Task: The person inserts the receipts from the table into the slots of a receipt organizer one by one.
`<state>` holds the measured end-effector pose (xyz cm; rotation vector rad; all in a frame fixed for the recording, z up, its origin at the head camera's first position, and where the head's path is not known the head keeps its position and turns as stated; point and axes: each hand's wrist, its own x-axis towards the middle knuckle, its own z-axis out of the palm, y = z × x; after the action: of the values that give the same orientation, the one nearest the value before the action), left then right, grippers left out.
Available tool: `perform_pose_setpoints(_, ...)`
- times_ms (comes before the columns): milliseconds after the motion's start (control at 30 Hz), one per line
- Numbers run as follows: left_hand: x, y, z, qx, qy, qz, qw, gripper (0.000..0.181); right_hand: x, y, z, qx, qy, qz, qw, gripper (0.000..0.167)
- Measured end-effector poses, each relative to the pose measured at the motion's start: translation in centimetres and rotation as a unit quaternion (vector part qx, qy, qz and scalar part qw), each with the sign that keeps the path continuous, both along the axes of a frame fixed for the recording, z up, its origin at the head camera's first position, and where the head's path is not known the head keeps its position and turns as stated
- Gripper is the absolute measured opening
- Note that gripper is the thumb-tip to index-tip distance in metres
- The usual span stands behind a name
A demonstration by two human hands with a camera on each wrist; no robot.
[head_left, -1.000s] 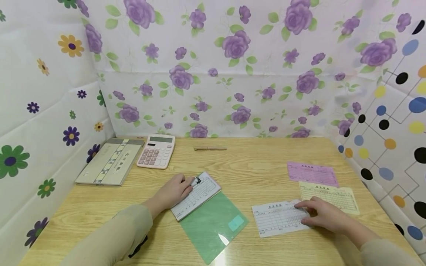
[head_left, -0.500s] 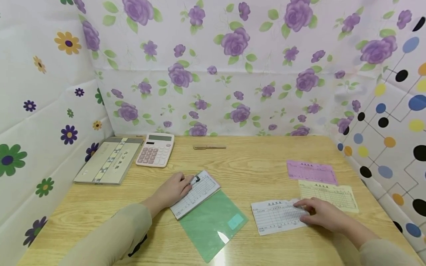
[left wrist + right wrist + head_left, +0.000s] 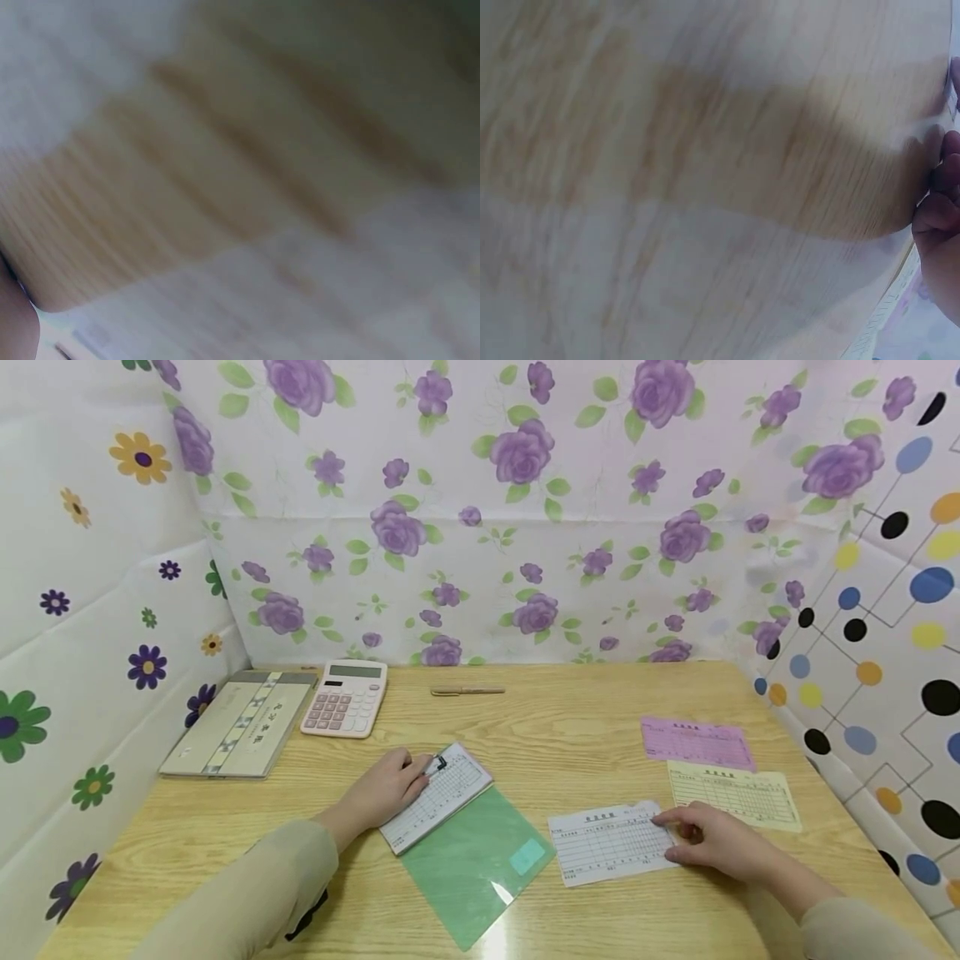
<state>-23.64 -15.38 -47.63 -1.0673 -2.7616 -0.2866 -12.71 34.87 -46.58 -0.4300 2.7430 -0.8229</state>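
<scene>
My left hand rests on the left side of a white receipt pad, its fingertips near the small black clip at the pad's top. A translucent green sheet extends from under the pad, with a pale blue label on it. My right hand touches the right edge of a loose white receipt slip lying flat on the table. Its index finger lies on the slip's upper right, and the thumb is apart, lower on the same edge. The left wrist view is blurred; the right wrist view shows several curled fingers at its edge.
Behind the right hand lie a yellow slip and a pink slip. A pink calculator and a banded beige folder are at the back left. A gold pen lies near the floral backdrop.
The white slip has shifted slightly left under my right hand, and its buckled upper right part now lies flatter. My left hand stays on the pad. The whole view has drifted slightly.
</scene>
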Motion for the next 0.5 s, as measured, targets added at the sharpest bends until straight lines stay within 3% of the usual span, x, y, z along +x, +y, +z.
perform_pose_setpoints(500, -0.14, -0.02, -0.29, 0.009, -0.005, 0.001, 0.9999, 0.043, 0.08, -0.88, 0.52, 0.022, -0.003, -0.020, 0.9996, 0.035)
